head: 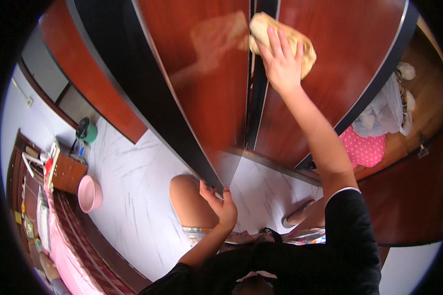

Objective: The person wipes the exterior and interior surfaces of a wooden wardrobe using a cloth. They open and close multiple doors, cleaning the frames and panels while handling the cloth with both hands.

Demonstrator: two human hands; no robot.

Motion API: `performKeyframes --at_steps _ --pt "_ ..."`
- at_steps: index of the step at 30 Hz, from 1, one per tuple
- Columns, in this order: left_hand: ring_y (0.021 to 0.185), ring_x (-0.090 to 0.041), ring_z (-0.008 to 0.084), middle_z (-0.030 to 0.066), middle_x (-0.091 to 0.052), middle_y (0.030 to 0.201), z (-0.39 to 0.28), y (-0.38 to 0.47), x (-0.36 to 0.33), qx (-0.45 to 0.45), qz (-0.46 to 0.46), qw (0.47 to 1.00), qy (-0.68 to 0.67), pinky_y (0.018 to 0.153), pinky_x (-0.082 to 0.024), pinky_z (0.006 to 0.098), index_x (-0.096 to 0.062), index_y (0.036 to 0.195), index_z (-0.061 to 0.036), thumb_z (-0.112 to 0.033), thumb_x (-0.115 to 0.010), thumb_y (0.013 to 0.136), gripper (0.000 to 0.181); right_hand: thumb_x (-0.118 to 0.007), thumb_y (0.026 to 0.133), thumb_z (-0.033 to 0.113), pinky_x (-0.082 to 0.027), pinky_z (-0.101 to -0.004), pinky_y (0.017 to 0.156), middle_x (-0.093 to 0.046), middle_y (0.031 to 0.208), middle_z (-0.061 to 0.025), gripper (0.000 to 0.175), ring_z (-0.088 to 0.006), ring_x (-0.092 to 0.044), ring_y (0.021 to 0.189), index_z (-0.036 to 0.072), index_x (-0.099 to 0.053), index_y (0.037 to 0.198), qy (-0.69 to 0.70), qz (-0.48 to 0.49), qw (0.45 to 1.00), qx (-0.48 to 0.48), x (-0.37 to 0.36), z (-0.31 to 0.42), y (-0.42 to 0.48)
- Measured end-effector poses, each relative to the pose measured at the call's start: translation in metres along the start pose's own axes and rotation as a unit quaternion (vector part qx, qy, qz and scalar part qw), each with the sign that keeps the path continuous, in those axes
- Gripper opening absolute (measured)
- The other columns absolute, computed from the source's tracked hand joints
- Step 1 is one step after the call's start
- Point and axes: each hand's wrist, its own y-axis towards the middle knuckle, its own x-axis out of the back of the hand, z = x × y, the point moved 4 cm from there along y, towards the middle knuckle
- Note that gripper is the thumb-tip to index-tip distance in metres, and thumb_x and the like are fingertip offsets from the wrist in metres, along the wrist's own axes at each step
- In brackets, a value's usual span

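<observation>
My right hand is spread flat over a yellow cloth, high up near the black strip where two wardrobe panels meet. The cloth lies against the glossy red-brown right panel and reaches the gap. A blurred reflection of cloth and arm shows in the wardrobe door on the left, which stands open. Low on that door, my left hand holds its black-trimmed edge, thumb on one side and fingers on the other.
At right, an open wardrobe compartment holds a translucent plastic bag and a pink polka-dot item. A pink basin and a green bin stand on the marbled floor. A bed with pink bedding lies at lower left.
</observation>
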Motion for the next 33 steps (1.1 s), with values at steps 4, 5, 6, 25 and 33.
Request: performKeyframes --at_steps 4,5,6,25,33 --pt "0.132 -0.036 0.0328 0.021 -0.032 0.146 -0.044 -0.027 0.001 -0.309 0.002 0.949 0.069 0.106 -0.032 0.0435 -0.036 0.139 0.0017 0.003 -0.059 0.078 0.066 -0.054 0.086 0.022 -0.019 -0.0583 0.112 -0.034 0.156 -0.0014 0.043 -0.0211 -0.031 0.144 0.03 -0.06 0.128 0.027 0.132 0.99 0.046 -0.036 0.041 -0.121" --pt "0.134 -0.035 0.0328 0.0215 -0.032 0.147 -0.055 -0.031 0.0 -0.409 0.015 0.91 0.066 0.107 -0.032 0.0446 -0.038 0.138 0.0021 0.002 -0.059 0.077 0.065 -0.051 0.088 0.022 -0.018 -0.0586 0.113 -0.031 0.158 -0.0015 0.045 -0.0209 -0.026 0.147 0.029 -0.057 0.132 0.014 0.13 0.989 0.064 -0.04 0.051 -0.147" --pt "0.126 -0.043 0.0386 0.0267 -0.036 0.143 -0.06 -0.029 -0.006 -0.444 0.075 0.891 0.065 0.105 -0.036 0.0459 -0.041 0.137 0.0023 -0.002 -0.062 0.078 0.063 -0.049 0.088 0.022 -0.016 -0.0582 0.114 -0.029 0.159 -0.0018 0.047 -0.021 -0.023 0.148 0.029 -0.054 0.135 0.021 0.193 0.977 0.086 -0.05 0.059 -0.172" --pt "0.133 -0.041 0.0394 0.0236 -0.041 0.143 0.1 0.014 -0.168 -0.046 0.489 0.841 0.227 0.111 -0.035 0.0432 -0.046 0.138 -0.0045 -0.011 -0.063 0.087 0.054 -0.052 0.089 0.019 -0.046 -0.0419 0.098 -0.03 0.157 -0.0049 0.058 -0.0227 -0.047 0.131 0.013 -0.041 0.146 0.361 0.608 0.707 0.026 -0.147 0.146 -0.496" --pt "0.128 -0.047 0.0391 0.0221 -0.048 0.138 0.091 0.021 -0.17 -0.118 0.446 0.867 0.19 0.108 -0.038 0.0425 -0.051 0.133 -0.0039 -0.01 -0.065 0.086 0.049 -0.058 0.087 0.025 -0.04 -0.0427 0.102 -0.044 0.149 0.0009 0.051 -0.0156 -0.041 0.135 0.013 -0.055 0.137 0.224 0.482 0.844 0.073 -0.058 0.036 -0.487"
